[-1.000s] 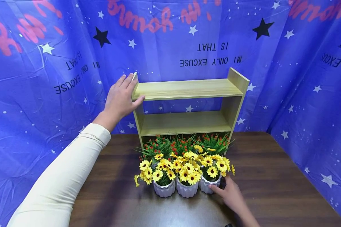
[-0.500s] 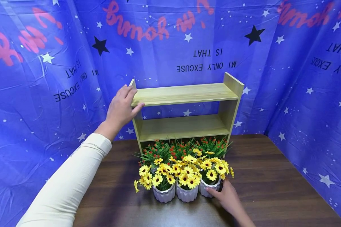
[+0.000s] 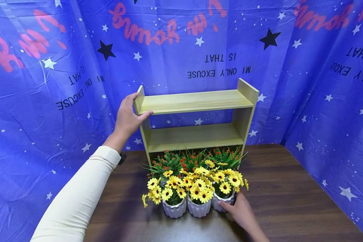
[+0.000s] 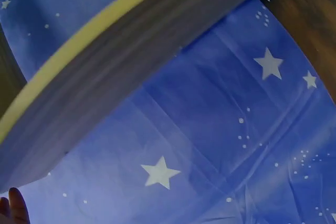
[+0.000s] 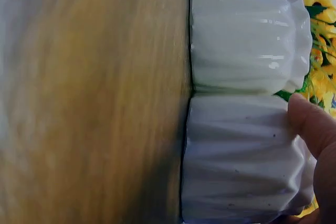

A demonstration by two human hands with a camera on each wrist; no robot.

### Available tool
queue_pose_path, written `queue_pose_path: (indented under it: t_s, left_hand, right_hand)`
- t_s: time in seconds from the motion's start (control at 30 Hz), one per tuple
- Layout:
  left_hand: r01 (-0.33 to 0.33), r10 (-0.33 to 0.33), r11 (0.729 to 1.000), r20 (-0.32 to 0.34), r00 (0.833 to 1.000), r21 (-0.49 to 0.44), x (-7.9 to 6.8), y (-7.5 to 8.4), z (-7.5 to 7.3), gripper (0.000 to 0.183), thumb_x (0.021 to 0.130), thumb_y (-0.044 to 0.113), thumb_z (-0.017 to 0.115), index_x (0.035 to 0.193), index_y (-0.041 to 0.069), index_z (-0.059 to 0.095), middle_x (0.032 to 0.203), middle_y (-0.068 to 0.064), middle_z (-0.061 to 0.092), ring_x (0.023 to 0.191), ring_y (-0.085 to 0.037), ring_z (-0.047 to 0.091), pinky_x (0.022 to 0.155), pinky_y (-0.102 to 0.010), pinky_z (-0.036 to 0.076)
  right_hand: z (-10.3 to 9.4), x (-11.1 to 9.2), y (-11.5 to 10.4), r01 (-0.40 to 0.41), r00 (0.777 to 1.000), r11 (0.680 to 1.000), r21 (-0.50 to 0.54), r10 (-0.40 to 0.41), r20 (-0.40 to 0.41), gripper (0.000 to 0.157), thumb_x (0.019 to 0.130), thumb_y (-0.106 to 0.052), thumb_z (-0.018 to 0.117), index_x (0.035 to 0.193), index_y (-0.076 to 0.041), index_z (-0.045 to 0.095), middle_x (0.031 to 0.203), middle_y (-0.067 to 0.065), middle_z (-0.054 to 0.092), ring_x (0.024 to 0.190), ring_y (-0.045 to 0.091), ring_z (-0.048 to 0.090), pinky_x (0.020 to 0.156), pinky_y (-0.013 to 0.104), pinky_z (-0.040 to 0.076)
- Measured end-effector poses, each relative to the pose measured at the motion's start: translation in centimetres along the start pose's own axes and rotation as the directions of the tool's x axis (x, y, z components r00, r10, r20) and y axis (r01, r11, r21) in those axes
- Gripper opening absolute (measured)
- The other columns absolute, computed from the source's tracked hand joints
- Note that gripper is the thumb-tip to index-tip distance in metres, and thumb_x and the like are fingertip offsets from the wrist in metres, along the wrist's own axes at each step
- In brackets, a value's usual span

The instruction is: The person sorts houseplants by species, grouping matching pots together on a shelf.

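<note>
A two-tier light wooden shelf (image 3: 196, 101) stands on the table against the curtain. My left hand (image 3: 126, 116) holds its upper left corner, thumb along the front edge and fingers by the outer side panel. In the left wrist view, only fingertips (image 4: 17, 206) show beside the panel (image 4: 105, 77). My right hand (image 3: 242, 211) grips the rightmost white fluted flowerpot (image 3: 222, 203), which bears yellow daisies (image 3: 227, 183). The thumb (image 5: 310, 119) lies at the pot's rim; the other fingers are mostly hidden behind it. The pot's base is level with its neighbour's on the table.
Two similar pots, one in the middle (image 3: 199, 207) and one at the left (image 3: 174, 208), stand in line with the gripped pot. Behind them, red-flowered green plants (image 3: 193, 159) fill the space under the lower shelf board (image 3: 196, 136). A blue starry curtain (image 3: 78, 134) surrounds the dark wooden table (image 3: 290, 188).
My left fingers have slid from the top of the side panel to its outer side. My right thumb has shifted slightly left across the pot. The head view has tilted up a little.
</note>
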State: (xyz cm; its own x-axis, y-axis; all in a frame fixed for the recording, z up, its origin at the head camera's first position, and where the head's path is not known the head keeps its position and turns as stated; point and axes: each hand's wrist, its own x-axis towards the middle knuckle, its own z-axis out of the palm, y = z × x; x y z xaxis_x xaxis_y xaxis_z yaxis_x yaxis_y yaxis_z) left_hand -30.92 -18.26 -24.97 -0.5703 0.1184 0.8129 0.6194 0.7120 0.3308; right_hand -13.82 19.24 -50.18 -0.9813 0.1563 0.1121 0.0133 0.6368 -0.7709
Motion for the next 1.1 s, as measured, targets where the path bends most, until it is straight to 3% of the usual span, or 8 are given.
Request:
queue_pose_path:
  t_s: [0.23, 0.5, 0.73, 1.1]
  left_hand:
    - [0.087, -0.093, 0.99, -0.047, 0.995, -0.111, -0.6, -0.1, 0.4, 0.074, 0.073, 0.016, 0.089, 0.135, 0.0, 0.051, 0.14, -0.015, 0.053, 0.123, -0.031, 0.05, 0.093, -0.047, 0.049]
    - [0.09, -0.102, 0.983, -0.067, 0.993, -0.158, -1.1, -0.4, 1.2, 0.069, 0.078, 0.019, 0.086, 0.135, 0.002, 0.05, 0.148, -0.007, 0.047, 0.13, -0.026, 0.045, 0.09, -0.046, 0.049]
    - [0.123, -0.137, 0.977, -0.068, 0.988, -0.172, -1.3, -0.2, 1.6, 0.069, 0.081, 0.022, 0.084, 0.137, 0.007, 0.047, 0.149, -0.002, 0.047, 0.134, -0.025, 0.044, 0.099, -0.049, 0.041]
    - [0.146, -0.163, 0.966, -0.065, 0.985, -0.212, -1.5, -0.1, 1.8, 0.068, 0.082, 0.021, 0.083, 0.137, 0.008, 0.046, 0.15, -0.003, 0.045, 0.13, -0.023, 0.047, 0.086, -0.046, 0.051]
  right_hand:
    - [0.6, -0.2, -0.2, -0.013, 1.0, 0.999, 0.033, 0.013, -0.01, 0.086, 0.072, -0.034, 0.088, 0.129, 0.014, 0.045, 0.12, 0.035, 0.058, 0.11, 0.048, 0.057, 0.095, 0.059, 0.043]
    - [0.7, 0.0, -0.4, -0.037, 0.999, 0.998, 0.055, 0.038, -0.02, 0.086, 0.073, -0.028, 0.088, 0.131, 0.016, 0.041, 0.123, 0.038, 0.055, 0.115, 0.05, 0.054, 0.099, 0.059, 0.041]
    - [0.7, 0.1, -0.1, -0.056, 0.998, 0.994, 0.099, 0.06, -0.036, 0.082, 0.073, -0.027, 0.088, 0.129, 0.013, 0.044, 0.121, 0.035, 0.058, 0.111, 0.047, 0.057, 0.097, 0.058, 0.042]
    - [0.4, -0.6, -0.1, -0.024, 0.995, 0.995, 0.098, 0.034, -0.098, 0.074, 0.073, -0.033, 0.089, 0.128, 0.001, 0.052, 0.121, 0.026, 0.063, 0.11, 0.039, 0.059, 0.093, 0.052, 0.044]
